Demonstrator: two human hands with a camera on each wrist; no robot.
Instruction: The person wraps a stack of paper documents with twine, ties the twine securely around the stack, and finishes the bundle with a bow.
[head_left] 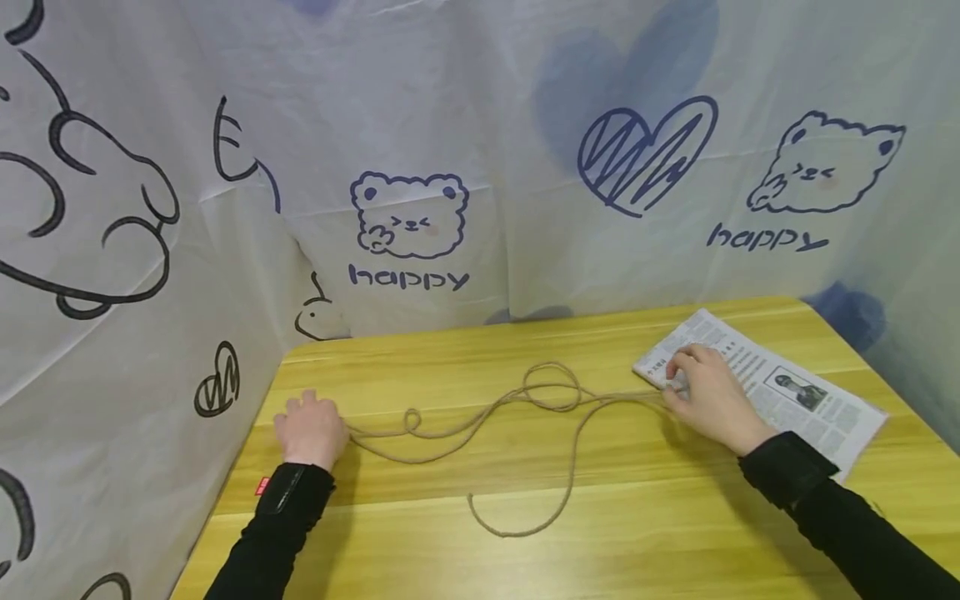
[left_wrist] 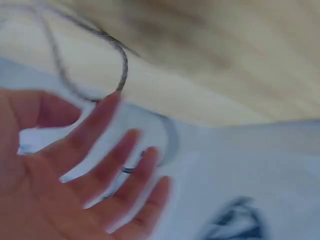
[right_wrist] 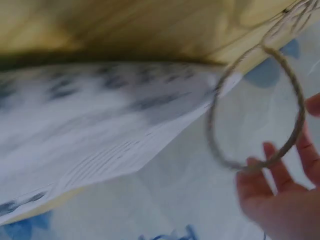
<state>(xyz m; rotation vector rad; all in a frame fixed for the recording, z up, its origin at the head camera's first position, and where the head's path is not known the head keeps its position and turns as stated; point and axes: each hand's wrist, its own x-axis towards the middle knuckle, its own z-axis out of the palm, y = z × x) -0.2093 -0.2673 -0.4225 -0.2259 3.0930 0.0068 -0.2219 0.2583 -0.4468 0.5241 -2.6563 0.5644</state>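
Note:
A thin tan twine rope point(head_left: 512, 534) lies across the yellow wooden table, with crossing loops near its middle and a loose end curving towards the front. At its left end is my left hand point(head_left: 311, 429). In the left wrist view, a bend of the rope point(left_wrist: 123, 67) touches the index fingertip, while the thumb stays apart. Over the edge of a folded newspaper point(head_left: 813, 425) is my right hand point(head_left: 712, 400), thumb and fingers spread. A round loop of rope point(right_wrist: 298, 95) hangs against its fingertips in the right wrist view, ungripped.
The wooden table point(head_left: 405, 542) carries the rope and newspaper. White cloth point(head_left: 510, 167) printed with bears and hearts hangs behind and along the left side. A small red tag point(head_left: 262, 486) shows beside the left wrist.

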